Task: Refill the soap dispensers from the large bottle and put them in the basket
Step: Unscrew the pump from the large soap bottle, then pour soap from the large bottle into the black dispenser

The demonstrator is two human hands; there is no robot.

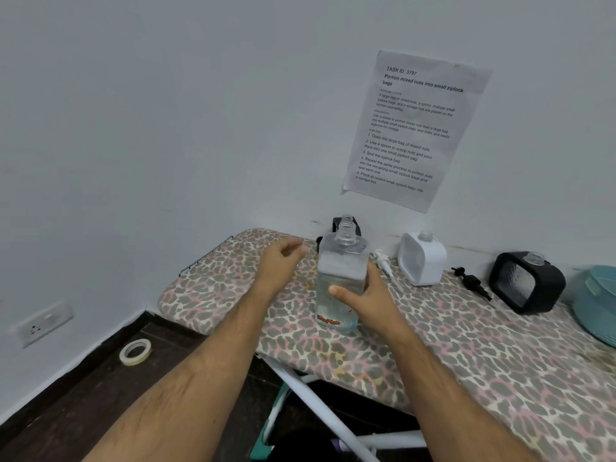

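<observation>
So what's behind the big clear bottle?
A black dispenser stands behind the big clear bottle, against the wall. Only its open clear neck and bits of its black body show; the bottle, gripped by the right hand, covers the rest.

The light is soft and even, a little cool, and the white wall (166, 111) looks flat and grey-blue. Shadows are weak; only a pale one lies under the paper sheet (413, 128). The wide lens bends the edges, so the surface (466, 345) seems to curve. The picture is slightly soft, and the small print on the sheet is hard to read.
</observation>
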